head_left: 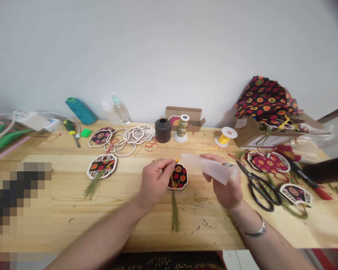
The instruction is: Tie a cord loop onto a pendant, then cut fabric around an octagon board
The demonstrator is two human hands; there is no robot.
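Note:
My left hand [157, 179] pinches a yellow cord [177, 160] at the top edge of a fabric-covered ornament [180, 175]. Dark cloth with red and orange flowers fills the ornament's pale wooden frame, and a green tassel [175, 213] hangs from it toward me along the table. My right hand [227, 189] is wrapped round a translucent white plastic bottle [214, 169], held tilted with its narrow end pointing left, close to the cord. Whether anything comes out of its tip I cannot tell.
Black-handled scissors [260, 191] lie right of my right hand, near a fan-shaped ornament [296, 195]. A yellow thread spool [225, 137] and a black thread cone [162, 131] stand behind. Another tasselled ornament [102, 166] lies to the left. A cardboard box [243, 137] with patterned cloth sits at back right.

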